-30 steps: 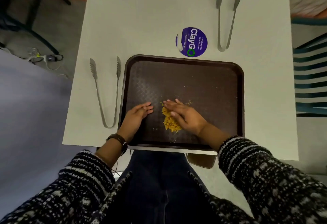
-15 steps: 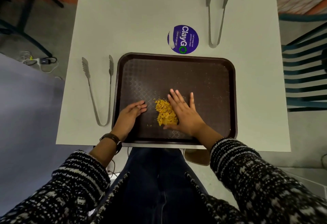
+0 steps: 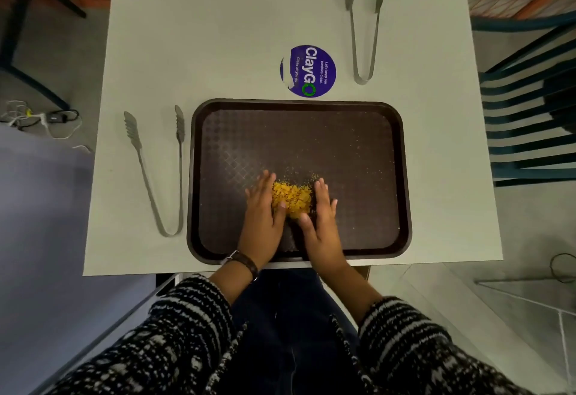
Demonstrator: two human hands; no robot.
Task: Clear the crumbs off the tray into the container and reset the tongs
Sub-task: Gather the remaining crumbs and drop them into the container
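Note:
A dark brown tray (image 3: 349, 133) lies on the white table, near its front edge. A heap of yellow crumbs (image 3: 291, 196) sits on the tray's near middle. My left hand (image 3: 263, 223) lies flat against the heap's left side and my right hand (image 3: 321, 223) flat against its right side, fingers straight, cupping the crumbs between them. Fine specks are scattered over the tray's right half. One pair of metal tongs (image 3: 159, 170) lies on the table left of the tray. A second pair of tongs (image 3: 363, 27) lies beyond the tray at the back right. No container is clearly visible.
A round purple sticker (image 3: 308, 71) is stuck to the table (image 3: 218, 20) just beyond the tray. A dark slatted chair (image 3: 530, 108) stands at the table's right. Cables lie on the floor at the left. A brown object (image 3: 364, 270) peeks out under the table's front edge.
My left hand has slid right across the tray up to the crumbs. My right hand has turned alongside the heap, so both hands now squeeze it together.

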